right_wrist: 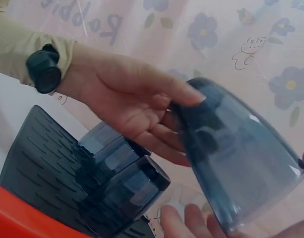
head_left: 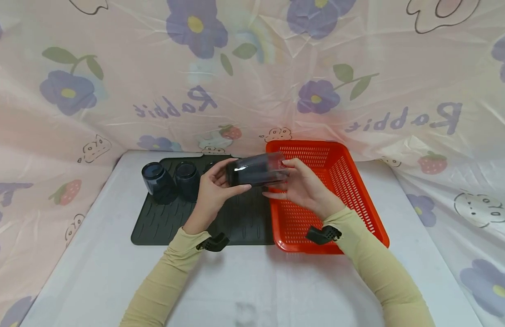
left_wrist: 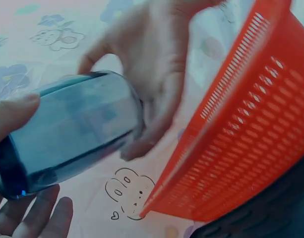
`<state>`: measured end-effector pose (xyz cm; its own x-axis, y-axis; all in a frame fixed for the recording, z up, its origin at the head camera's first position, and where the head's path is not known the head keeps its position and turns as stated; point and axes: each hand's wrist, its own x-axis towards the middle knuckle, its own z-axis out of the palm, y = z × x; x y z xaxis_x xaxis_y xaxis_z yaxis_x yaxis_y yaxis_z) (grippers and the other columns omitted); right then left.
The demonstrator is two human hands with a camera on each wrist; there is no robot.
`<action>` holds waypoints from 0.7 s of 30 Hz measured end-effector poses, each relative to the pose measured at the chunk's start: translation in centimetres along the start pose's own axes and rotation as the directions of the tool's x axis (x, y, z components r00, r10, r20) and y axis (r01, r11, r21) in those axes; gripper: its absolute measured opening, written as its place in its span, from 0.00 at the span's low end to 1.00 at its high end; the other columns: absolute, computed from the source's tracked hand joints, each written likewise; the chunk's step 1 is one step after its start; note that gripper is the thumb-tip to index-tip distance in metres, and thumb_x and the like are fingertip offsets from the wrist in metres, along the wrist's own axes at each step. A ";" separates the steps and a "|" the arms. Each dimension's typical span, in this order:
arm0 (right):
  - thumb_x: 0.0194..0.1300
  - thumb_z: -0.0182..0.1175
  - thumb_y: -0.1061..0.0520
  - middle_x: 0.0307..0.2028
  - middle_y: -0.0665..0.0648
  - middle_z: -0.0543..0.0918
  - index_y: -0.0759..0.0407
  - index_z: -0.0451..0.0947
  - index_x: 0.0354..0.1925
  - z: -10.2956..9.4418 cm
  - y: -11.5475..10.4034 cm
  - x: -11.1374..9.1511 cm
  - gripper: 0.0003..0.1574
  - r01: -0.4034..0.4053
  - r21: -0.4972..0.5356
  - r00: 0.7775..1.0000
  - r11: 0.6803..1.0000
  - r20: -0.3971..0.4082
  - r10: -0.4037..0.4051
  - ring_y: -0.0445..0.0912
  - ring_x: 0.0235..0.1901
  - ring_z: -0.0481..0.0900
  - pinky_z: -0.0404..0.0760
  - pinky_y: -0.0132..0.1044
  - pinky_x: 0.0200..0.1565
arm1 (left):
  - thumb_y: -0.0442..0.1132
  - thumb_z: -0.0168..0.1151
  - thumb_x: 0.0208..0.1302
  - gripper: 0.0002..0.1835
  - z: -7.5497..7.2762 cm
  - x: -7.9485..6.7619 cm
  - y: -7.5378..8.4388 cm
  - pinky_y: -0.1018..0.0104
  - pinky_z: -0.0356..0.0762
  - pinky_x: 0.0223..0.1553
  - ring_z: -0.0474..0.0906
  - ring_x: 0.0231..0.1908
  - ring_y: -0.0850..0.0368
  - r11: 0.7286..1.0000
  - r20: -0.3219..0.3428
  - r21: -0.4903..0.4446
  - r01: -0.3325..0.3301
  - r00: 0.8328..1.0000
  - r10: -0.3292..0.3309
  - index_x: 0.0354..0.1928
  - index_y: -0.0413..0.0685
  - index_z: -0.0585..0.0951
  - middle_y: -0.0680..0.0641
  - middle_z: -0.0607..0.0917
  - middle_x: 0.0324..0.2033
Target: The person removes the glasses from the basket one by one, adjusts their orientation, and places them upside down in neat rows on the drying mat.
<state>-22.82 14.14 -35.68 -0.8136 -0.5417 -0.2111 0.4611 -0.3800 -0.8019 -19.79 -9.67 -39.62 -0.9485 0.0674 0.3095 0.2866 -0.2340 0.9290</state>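
A dark blue drinking glass (head_left: pixel 256 169) is held lying on its side above the mat. My left hand (head_left: pixel 211 190) grips it at the thick base end, thumb on one side and fingers on the other. At the wider rim end, my right hand (head_left: pixel 307 188) has its thumb on the glass and its fingers around the far side, partly spread. In the right wrist view, the right fingertips (right_wrist: pixel 176 223) show beside the rim. Several like glasses (head_left: pixel 187 179) stand upside down on the black drying mat (head_left: pixel 166 227), left of the hands; one is partly hidden behind the left hand.
A red plastic basket (head_left: pixel 364 195) with slotted walls stands at the right, against the mat's right side and under my right forearm. The white table (head_left: pixel 244 281) extends toward me. A printed curtain (head_left: pixel 252 91) hangs behind and around the table.
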 end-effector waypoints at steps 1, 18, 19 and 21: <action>0.69 0.47 0.49 0.60 0.63 0.66 0.56 0.60 0.66 0.0 0.0 0.0 0.30 -0.020 0.008 1.000 1.000 0.014 0.019 0.62 0.60 0.67 0.67 0.64 0.57 | 0.27 0.76 0.46 0.38 -0.1 0.0 0.1 0.58 0.78 0.51 0.78 0.51 0.47 1.000 0.000 -0.018 0.000 1.000 0.000 0.62 0.46 0.74 0.42 0.79 0.53; 0.71 0.43 0.49 0.56 0.62 0.67 0.59 0.62 0.55 0.3 1.4 -0.2 0.21 -0.114 -0.085 0.986 0.990 0.112 0.123 0.69 0.60 0.66 0.66 0.63 0.58 | 0.15 0.63 0.49 0.34 -0.1 0.7 1.0 0.59 0.78 0.50 0.74 0.53 0.46 0.944 -0.029 -0.287 -0.162 0.987 0.160 0.59 0.45 0.76 0.43 0.77 0.54; 0.71 0.43 0.48 0.58 0.64 0.66 0.61 0.62 0.57 0.3 1.3 -0.2 0.23 -0.113 -0.104 0.988 0.988 0.094 0.123 0.68 0.60 0.66 0.67 0.63 0.58 | 0.15 0.63 0.49 0.34 -0.1 0.8 1.1 0.59 0.78 0.50 0.74 0.53 0.46 0.944 -0.035 -0.282 -0.173 0.985 0.170 0.60 0.45 0.75 0.42 0.77 0.53; 0.70 0.44 0.49 0.61 0.65 0.64 0.61 0.59 0.61 0.1 1.1 -0.4 0.27 -0.109 -0.137 0.991 0.985 0.057 0.118 0.66 0.60 0.66 0.68 0.61 0.58 | 0.14 0.63 0.48 0.35 -0.3 0.8 1.1 0.59 0.79 0.49 0.75 0.52 0.47 0.943 -0.045 -0.272 -0.192 0.981 0.186 0.60 0.43 0.74 0.42 0.77 0.53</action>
<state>-21.97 13.90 -36.40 -0.7320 -0.6247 -0.2718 0.4941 -0.2121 -0.8431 -20.27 -10.13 -38.36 -0.8836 -0.0212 0.4678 0.4153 -0.4970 0.7619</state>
